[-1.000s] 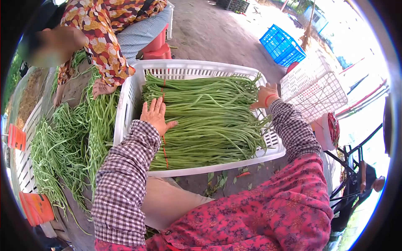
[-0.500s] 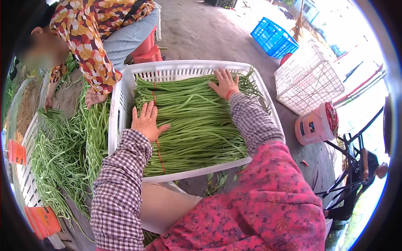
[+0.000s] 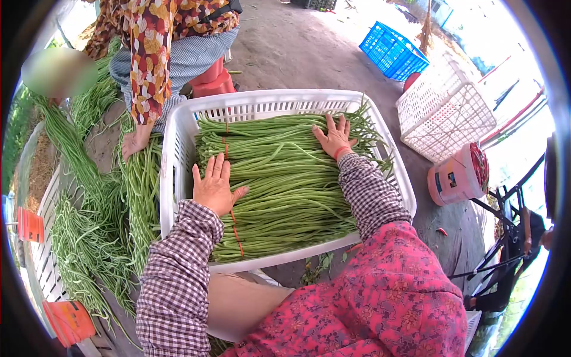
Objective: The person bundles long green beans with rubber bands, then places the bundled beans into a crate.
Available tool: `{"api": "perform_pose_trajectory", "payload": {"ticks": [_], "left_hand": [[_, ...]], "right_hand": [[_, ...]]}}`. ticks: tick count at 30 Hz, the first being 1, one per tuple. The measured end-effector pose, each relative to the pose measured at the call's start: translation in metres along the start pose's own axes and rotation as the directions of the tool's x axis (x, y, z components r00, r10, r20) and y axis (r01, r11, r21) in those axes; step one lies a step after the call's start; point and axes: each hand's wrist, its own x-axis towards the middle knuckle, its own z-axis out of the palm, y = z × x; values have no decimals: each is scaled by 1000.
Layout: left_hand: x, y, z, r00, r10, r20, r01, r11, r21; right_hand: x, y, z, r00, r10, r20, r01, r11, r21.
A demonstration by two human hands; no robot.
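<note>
Long, slender green beans (image 3: 285, 190), tied with thin red bands (image 3: 237, 232), lie inside a white slatted plastic crate (image 3: 168, 196); left hand (image 3: 216, 187) and right hand (image 3: 335, 138) rest on top, fingers spread, apparently gripping nothing, though their undersides are hidden; hard pressing could snap pods or shift a band; bare brown ground (image 3: 279, 56) opens beyond the far rim; a co-worker's hand (image 3: 135, 140) narrows room outside the left wall.
</note>
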Motion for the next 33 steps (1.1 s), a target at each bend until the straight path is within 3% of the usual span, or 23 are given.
{"api": "perform_pose_trajectory", "payload": {"ticks": [3, 4, 7, 8, 11, 14, 17, 18, 20, 21, 22, 24, 28, 31, 32, 33], "left_hand": [[1, 1, -2, 1000, 1, 13, -1, 1000, -1], [-3, 4, -4, 984, 31, -178, -29, 999, 13], [8, 2, -55, 995, -59, 78, 75, 975, -208], [16, -2, -51, 991, -90, -103, 65, 973, -223], [57, -10, -20, 879, 34, -476, -85, 993, -85], [94, -4, 3, 849, 31, -528, -20, 999, 28], [93, -7, 3, 980, -73, -184, 55, 993, -101], [92, -6, 2, 987, -81, -137, 67, 993, -101], [87, -3, 5, 985, -81, -150, 69, 994, -85], [85, -3, 1, 983, -83, -165, 72, 995, -71], [84, -1, -6, 991, -103, -87, 95, 991, -95], [82, -3, -8, 992, -97, -83, 89, 991, -102], [82, -3, 1, 982, -87, -171, 71, 993, -94], [78, -3, 0, 980, -92, -177, 78, 993, -85], [76, -2, 0, 981, -95, -170, 82, 993, -83], [74, 0, -3, 982, -94, -165, 81, 993, -84]], "right_hand": [[14, 13, 7, 999, -50, 17, 48, 994, 97], [16, 15, 8, 999, -39, -7, 40, 992, 117], [22, 19, 12, 994, -107, -38, 111, 985, 132], [26, 21, 17, 992, -119, -50, 125, 983, 134], [33, 18, 26, 988, -142, -68, 151, 976, 158], [28, 20, 18, 991, -118, -65, 128, 976, 179], [19, -3, -1, 983, -95, -159, 102, 994, 35], [4, -17, -15, 874, -282, -395, 260, 959, -107], [-9, -30, -29, 897, -424, -124, 438, 890, 124], [-11, -37, -31, 862, -507, -4, 491, 832, 259], [-14, -42, -27, 835, -543, 87, 524, 834, 171], [-23, -43, -15, 775, -567, 281, 592, 806, -6], [-28, -30, -29, 786, -594, 172, 526, 788, 320], [-43, -22, -34, 736, -674, 67, 621, 712, 328], [-39, -15, -38, 600, -800, -24, 786, 583, 205], [-36, -3, -41, 593, -805, -2, 793, 584, 173]]}}
